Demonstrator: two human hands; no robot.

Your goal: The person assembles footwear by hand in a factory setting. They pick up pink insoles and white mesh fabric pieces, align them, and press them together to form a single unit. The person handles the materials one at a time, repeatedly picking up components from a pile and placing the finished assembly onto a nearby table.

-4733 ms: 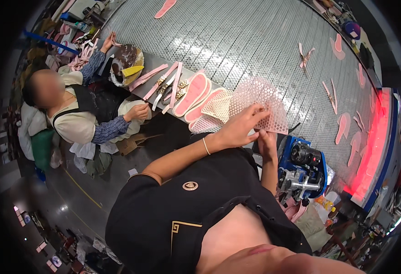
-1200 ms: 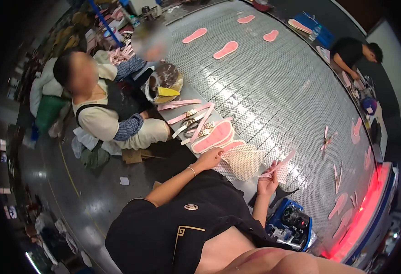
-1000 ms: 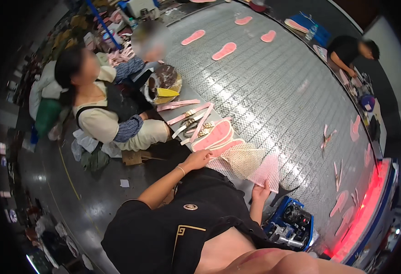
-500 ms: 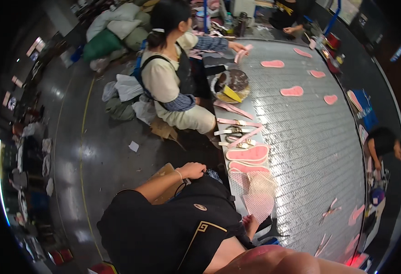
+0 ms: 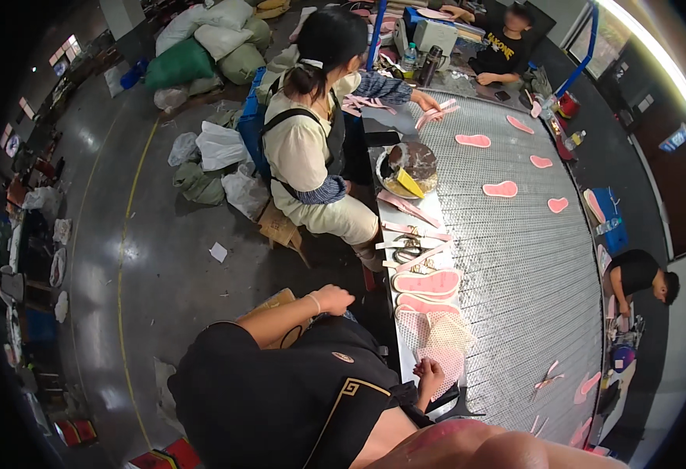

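My left hand (image 5: 333, 299) rests on my leg at the lower middle, its fingers curled and nothing showing in it. At the bench edge, my right hand (image 5: 430, 375) is over a white-and-pink perforated sheet (image 5: 446, 361). Its fingers are drawn together; whether they pinch something is hidden. Just beyond that sheet lies a cream mesh piece (image 5: 448, 328). Pink insoles with pale rims (image 5: 427, 281) are stacked farther along the same edge. Past them are pink straps with buckles (image 5: 417, 248).
A co-worker (image 5: 300, 148) sits at left, holding pink strips (image 5: 437, 113). By them stands a round pot (image 5: 413, 168) with a yellow scraper (image 5: 409, 183). Pink insoles (image 5: 501, 189) are spread over the grey mesh-topped bench (image 5: 515, 273). Sacks (image 5: 179, 70) are piled behind.
My right hand has left the lower edge of the perforated sheet and risen over it, fingers drawn in. My left hand stays on my leg. The view has tilted slightly.
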